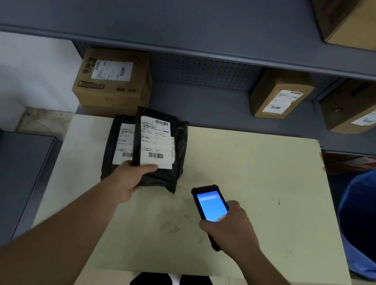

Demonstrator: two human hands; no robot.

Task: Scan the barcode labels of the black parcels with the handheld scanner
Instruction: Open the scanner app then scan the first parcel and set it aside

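A black parcel with a white barcode label is raised at its near end, and my left hand grips its near left corner, thumb on the label. Under and left of it a second black parcel with its own label lies flat on the pale table. My right hand holds the handheld scanner to the right of the parcels. Its blue screen is lit and faces up, and its top end points toward the raised parcel.
Cardboard boxes with labels stand on the grey shelf behind the table: one at the left, others at the right. A blue bin stands beside the table's right edge. A grey surface lies to the left.
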